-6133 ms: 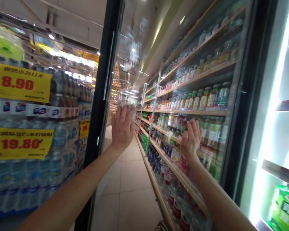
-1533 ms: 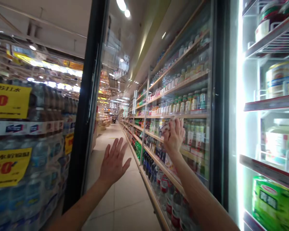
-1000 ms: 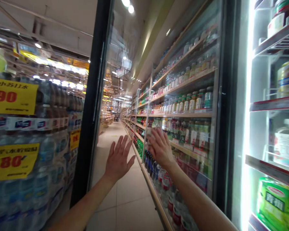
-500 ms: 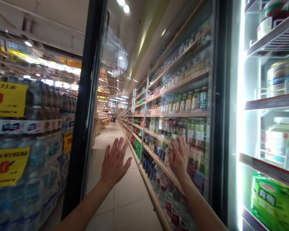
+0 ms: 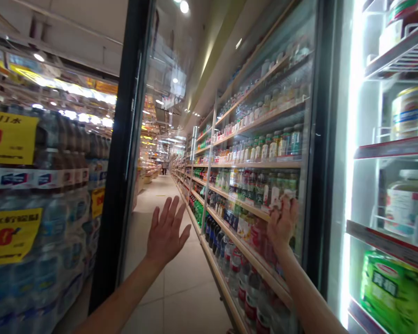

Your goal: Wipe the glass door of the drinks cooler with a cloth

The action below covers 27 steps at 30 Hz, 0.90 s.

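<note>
Cloth [image 5: 277,203]: pale, crumpled, bunched under the fingers of the right hand [image 5: 281,228] (which hide part of it), against the right-hand side of the pane.
Glass door [image 5: 216,139]: swung open, upright, tall, transparent, edged by a dark frame, with bright reflections near the top.

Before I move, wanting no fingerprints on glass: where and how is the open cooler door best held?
Probably by its left black upright, reached from the left: that long, narrow bar offers an edge to wrap and stands away from the lit shelves; the flat pane gives little hold.
</note>
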Tool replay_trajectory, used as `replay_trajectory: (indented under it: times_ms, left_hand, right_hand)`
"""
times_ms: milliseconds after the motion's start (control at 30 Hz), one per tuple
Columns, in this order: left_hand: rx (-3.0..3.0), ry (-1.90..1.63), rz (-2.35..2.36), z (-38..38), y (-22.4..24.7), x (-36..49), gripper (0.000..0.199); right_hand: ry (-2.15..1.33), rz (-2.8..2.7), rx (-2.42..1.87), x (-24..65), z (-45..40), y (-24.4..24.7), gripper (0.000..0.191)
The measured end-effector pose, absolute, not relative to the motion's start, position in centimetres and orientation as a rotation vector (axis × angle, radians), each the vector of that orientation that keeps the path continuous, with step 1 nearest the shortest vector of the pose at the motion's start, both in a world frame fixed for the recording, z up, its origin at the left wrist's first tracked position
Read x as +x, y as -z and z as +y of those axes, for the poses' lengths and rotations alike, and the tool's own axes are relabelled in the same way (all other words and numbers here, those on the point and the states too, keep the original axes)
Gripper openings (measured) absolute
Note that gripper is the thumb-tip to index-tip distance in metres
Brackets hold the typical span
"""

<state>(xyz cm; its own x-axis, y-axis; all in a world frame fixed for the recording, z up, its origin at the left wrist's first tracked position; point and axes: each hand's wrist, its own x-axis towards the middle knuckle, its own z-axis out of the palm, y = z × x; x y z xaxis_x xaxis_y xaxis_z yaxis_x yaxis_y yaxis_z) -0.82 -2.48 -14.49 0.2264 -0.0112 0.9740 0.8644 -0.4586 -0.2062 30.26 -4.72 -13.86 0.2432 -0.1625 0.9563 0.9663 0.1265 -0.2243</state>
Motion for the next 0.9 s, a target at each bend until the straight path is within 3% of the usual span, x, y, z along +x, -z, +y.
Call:
replay_trajectory:
  times_ms: [200, 400, 567, 800, 900]
  left_hand:
    - [-1.701, 1.37, -0.821, -2.4, 14.6, -0.8, 0.061]
    - [-1.675, 1.347, -0.822, -2.6, 14.5, -0.6, 0.06]
    - [-1.663, 1.327, -0.827, -2.6, 14.5, -0.7, 0.061]
    - [-1.656, 1.33, -0.821, -2.6, 14.5, -0.7, 0.061]
    - [-1.657, 1.332, -0.818, -2.6, 14.5, -0.7, 0.06]
  right_hand:
    - [1.183, -1.41, -0.962, 27.9, -4.7, 15.0, 0.05]
    - [1.1, -1.07, -1.057, 28.2, -4.6, 13.9, 0.048]
    - [1.235, -1.499, -0.934, 27.0, -4.6, 14.6, 0.047]
    - [0.947, -0.899, -1.107, 31.9, -4.6, 13.5, 0.047]
    - [1.008, -1.12, -1.071, 31.8, -4.9, 14.0, 0.047]
